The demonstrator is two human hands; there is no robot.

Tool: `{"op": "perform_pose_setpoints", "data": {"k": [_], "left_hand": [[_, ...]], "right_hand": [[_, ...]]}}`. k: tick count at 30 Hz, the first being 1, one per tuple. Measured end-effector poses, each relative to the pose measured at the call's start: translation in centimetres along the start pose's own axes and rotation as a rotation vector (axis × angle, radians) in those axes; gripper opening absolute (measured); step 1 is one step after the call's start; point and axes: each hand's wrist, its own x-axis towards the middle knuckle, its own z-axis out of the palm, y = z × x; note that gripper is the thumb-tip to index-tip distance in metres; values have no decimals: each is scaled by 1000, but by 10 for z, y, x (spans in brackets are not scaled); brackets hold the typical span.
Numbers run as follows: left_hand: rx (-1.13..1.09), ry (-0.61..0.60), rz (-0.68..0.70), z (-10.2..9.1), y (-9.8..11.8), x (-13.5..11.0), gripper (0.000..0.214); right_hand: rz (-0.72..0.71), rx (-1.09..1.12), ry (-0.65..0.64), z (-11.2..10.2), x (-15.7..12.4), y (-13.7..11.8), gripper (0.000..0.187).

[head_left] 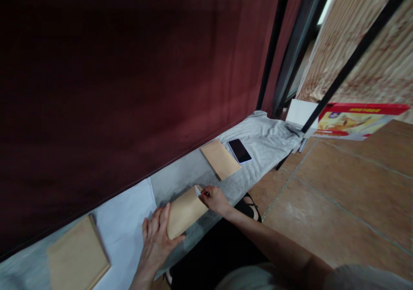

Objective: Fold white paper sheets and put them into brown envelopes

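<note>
A brown paper envelope lies at a slant on the grey cloth in front of me. My left hand grips its left end, thumb along the near edge and fingers on the far side. At the envelope's right end, my right hand has its fingers closed on a sheet of white paper, of which a small corner shows at the opening. How much of the sheet sits inside is hidden. Right of my hands lies a flat stack of brown envelopes, beside a phone with a dark screen.
White sheets and a thicker brown envelope stack lie to the left on the narrow cloth-covered surface. A dark red panel rises behind it. A red and yellow box and black bars stand at right, over the tiled floor.
</note>
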Motion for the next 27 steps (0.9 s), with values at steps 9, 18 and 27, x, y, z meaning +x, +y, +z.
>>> {"op": "perform_pose_setpoints", "data": {"k": [9,18,27], "left_hand": [[13,41,33,-1,1,3,102],[22,64,90,-13,0,9,99],[-35,132,-19,-13,15,15,79]], "right_hand": [[52,89,49,3,0,1,9],[79,283,60,4,6,4,30],[107,466,56,8,7,7,4]]}}
